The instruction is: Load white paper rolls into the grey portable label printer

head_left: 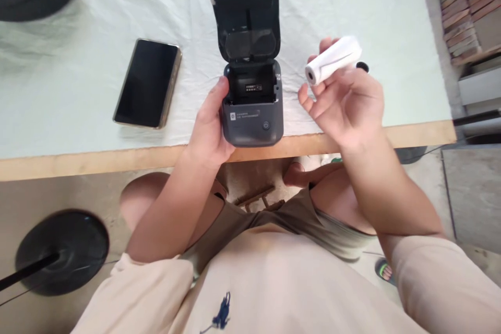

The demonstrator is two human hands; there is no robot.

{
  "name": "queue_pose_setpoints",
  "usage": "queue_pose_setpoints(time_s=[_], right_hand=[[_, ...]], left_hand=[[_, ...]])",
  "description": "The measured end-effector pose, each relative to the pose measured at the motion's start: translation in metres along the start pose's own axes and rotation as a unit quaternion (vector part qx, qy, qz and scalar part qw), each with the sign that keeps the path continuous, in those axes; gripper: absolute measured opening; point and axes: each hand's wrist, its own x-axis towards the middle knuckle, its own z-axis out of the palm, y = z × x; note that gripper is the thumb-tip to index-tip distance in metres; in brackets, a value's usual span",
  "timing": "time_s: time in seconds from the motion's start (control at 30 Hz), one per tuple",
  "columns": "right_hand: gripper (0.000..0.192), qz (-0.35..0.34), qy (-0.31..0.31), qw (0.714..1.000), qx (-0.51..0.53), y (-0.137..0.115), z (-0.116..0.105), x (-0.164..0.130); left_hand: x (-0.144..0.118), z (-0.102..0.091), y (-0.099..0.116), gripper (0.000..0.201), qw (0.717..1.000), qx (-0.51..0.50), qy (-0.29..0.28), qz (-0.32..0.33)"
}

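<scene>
Two hands are seen in the head view over a table covered with pale cloth. The table's near edge, a bare strip of wood, runs across the scene from left to right; its right edge slants down the far right. The printer is at the centre, its near face overlapping the wooden strip; whether it rests on the table or is held above it cannot be told. Its lid stands raised on the far side, exposing the well. A phone lies well apart to the left, with a stretch of cloth between it and the printer. A narrower stretch separates the printer from the paper roll on the right.

Grip: the left hand grasps the printer by its left side, thumb at the rim of the well, the other fingers hidden behind the body. The right hand, palm turned up, holds the white paper roll across partly curled fingers; the roll is tilted, its cored end pointing left and near. A small black disc shows just beside the roll's right end, partly hidden by the hand.
</scene>
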Motion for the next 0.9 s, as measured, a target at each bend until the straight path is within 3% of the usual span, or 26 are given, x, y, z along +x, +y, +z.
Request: queue_pose_setpoints(time_s=[0.1,0.23,0.3,0.4,0.47,0.57,0.73,0.9], right_hand=[[0.040,-0.012,-0.018,1.000,0.002,0.003,-0.003,0.005],[0.056,-0.103,-0.017,0.978,-0.181,0.009,-0.001,0.006],[0.057,-0.208,0.004,0.934,-0.289,0.006,0.010,-0.001],[0.054,-0.335,0.014,0.842,-0.422,-0.005,0.034,-0.018],[0.049,-0.353,-0.010,0.792,-0.499,-0.011,0.047,-0.025],[0.035,-0.322,-0.035,0.744,-0.585,-0.014,0.058,-0.025],[0.015,-0.265,-0.010,0.717,-0.645,-0.014,0.057,-0.020],[0.027,-0.342,-0.058,0.732,-0.586,-0.015,0.050,-0.014]], left_hand=[[0.000,0.000,-0.001,0.039,1.000,-0.010,-0.011,0.003],[-0.001,-0.003,-0.005,0.033,0.999,0.016,-0.017,0.023],[-0.003,-0.003,-0.008,0.028,0.999,0.028,-0.023,0.033],[-0.005,0.000,-0.011,0.018,0.997,0.032,-0.034,0.058],[-0.006,0.002,-0.011,0.013,0.996,0.026,-0.043,0.077],[-0.007,0.004,-0.012,0.013,0.995,0.012,-0.049,0.086],[-0.008,0.000,-0.011,0.012,0.995,0.023,-0.053,0.085],[-0.010,0.000,-0.009,0.012,0.997,0.031,-0.046,0.056]])
